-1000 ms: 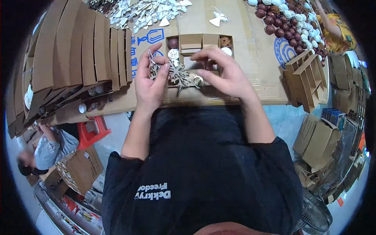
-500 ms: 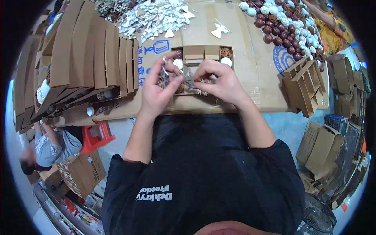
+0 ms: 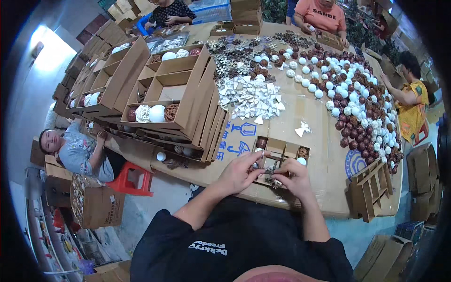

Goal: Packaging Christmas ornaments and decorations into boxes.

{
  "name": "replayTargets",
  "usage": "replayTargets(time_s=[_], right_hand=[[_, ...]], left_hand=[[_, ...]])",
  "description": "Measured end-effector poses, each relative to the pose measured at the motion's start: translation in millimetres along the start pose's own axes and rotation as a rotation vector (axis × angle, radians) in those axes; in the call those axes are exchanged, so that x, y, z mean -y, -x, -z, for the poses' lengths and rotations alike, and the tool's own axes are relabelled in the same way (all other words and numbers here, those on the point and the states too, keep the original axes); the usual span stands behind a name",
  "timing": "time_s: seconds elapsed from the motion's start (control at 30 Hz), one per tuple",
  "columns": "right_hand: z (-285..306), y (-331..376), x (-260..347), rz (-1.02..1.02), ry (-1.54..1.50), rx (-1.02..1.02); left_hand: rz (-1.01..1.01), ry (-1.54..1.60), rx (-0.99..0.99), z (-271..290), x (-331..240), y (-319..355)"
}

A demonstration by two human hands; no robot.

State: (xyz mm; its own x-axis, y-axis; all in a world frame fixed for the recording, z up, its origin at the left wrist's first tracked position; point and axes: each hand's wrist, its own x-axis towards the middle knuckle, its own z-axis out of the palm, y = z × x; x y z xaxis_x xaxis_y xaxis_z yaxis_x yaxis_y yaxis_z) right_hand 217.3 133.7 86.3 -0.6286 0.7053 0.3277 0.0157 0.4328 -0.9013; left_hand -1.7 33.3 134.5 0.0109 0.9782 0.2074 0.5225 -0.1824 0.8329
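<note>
Over the box point(image 3: 291, 149), the right hand point(image 3: 297, 179) pinches a grey snowflake point(image 3: 271, 180). The left hand point(image 3: 238, 174) curls close by; I can't tell its grip. Hands hide some box.

Worn on my head, the left fisheye looks down and forward from close above and behind my fingers point(image 3: 249, 160), taking in my black shirt point(image 3: 244, 239) on their near side and the bench point(image 3: 324, 141) stretching beyond them.
</note>
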Motion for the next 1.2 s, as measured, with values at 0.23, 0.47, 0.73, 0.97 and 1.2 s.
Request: replayTargets(time_s=[0.23, 0.47, 0.73, 0.97, 1.2], right_hand=[[-9.1, 6.2, 3.3, -0.060, 0.156, -0.012], [-8.1, 12.1, -3.7, 0.001, 0.230, 0.010], [-10.9, -3.3, 18.0, 0.199, 0.345, -0.126], [-12.4, 10.7, -12.4, 0.011, 0.171, -0.046], [-5.9, 13.6, -15.5, 0.004, 0.169, -0.212]], left_hand=[[0.110, 0.111, 0.006, -24.1, -2.8, 10.7], [0.316, 0.308, -0.125, -37.9, 4.2, 16.2], [0.185, 0.324, -0.159, -46.7, 24.6, 20.5], [0.159, 0.318, -0.190, -48.5, 18.8, 11.3], [0.206, 0.395, -0.415, -47.4, 17.9, 5.5]])
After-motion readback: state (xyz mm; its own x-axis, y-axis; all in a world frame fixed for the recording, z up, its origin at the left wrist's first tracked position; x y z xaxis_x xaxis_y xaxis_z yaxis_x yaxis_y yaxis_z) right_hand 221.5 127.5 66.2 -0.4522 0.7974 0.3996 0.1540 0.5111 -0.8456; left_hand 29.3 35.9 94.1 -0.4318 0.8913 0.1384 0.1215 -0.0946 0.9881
